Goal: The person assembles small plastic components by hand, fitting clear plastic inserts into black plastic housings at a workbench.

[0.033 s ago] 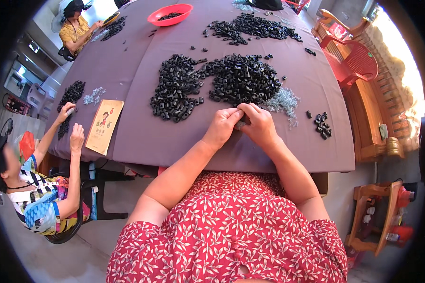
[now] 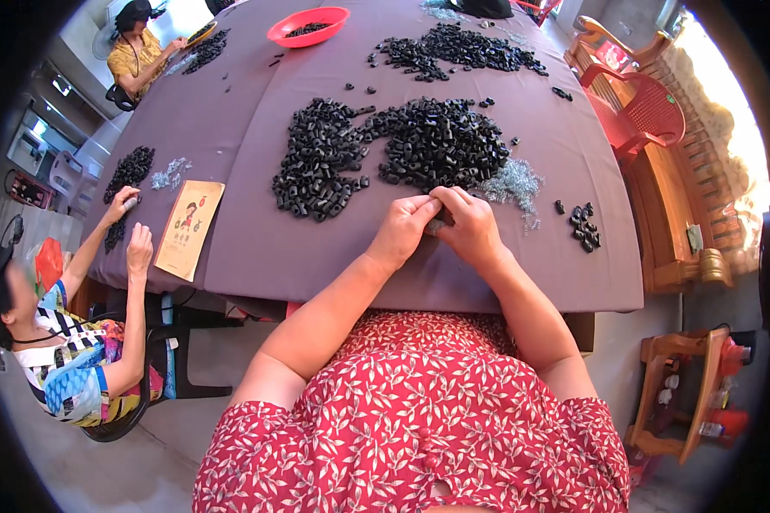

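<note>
My left hand (image 2: 399, 229) and my right hand (image 2: 469, 224) meet at the near edge of a large heap of small black tubular pieces (image 2: 443, 141). Both are closed, thumbs and fingertips pinched together; whatever lies between them is too small and covered to make out. A grey patch, perhaps a finger covering, shows beneath the fingers. Just right of the heap lies a tangle of small silvery springs (image 2: 513, 184). To its left spreads a second heap of black pieces (image 2: 316, 162). Farther right sits a small cluster of black pieces (image 2: 584, 229).
A brown cloth covers the table (image 2: 257, 248). On it are a tan booklet (image 2: 190, 231), a red bowl (image 2: 310, 38) with black pieces, and a far heap (image 2: 462, 51). One co-worker (image 2: 85, 350) sits at left, another (image 2: 137, 56) far left. Right stands a red chair (image 2: 650, 111).
</note>
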`<move>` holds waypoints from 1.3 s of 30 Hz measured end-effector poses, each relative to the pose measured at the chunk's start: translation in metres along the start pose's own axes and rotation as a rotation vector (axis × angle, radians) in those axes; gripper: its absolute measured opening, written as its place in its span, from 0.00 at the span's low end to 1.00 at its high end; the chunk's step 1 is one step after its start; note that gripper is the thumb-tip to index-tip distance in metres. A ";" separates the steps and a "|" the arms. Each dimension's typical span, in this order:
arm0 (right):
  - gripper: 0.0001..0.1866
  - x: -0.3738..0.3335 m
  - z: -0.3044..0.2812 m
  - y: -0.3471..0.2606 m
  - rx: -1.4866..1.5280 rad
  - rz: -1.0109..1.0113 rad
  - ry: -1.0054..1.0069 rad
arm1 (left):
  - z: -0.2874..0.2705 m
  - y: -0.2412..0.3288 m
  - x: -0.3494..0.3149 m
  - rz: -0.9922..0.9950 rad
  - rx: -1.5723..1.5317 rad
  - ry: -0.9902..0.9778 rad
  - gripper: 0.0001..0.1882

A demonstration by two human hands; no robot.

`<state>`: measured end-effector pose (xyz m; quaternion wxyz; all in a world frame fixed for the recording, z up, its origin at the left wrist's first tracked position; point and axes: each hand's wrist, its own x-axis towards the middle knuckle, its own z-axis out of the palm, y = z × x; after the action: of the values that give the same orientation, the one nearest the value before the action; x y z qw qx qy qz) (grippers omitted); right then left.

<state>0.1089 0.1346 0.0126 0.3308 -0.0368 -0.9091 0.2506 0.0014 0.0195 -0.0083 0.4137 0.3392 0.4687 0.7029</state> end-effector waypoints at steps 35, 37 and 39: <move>0.29 0.003 -0.008 -0.009 -0.080 -0.067 0.070 | 0.002 0.001 -0.001 0.004 -0.071 0.138 0.07; 0.28 0.003 -0.006 -0.011 -0.128 -0.065 0.077 | 0.001 -0.002 -0.001 0.024 -0.028 0.135 0.06; 0.28 0.002 -0.006 -0.010 -0.114 -0.053 0.090 | 0.000 0.002 0.000 0.042 0.014 0.131 0.06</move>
<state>0.1121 0.1287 0.0229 0.3752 -0.0425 -0.9068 0.1877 0.0012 0.0189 -0.0067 0.3649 0.3050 0.4925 0.7289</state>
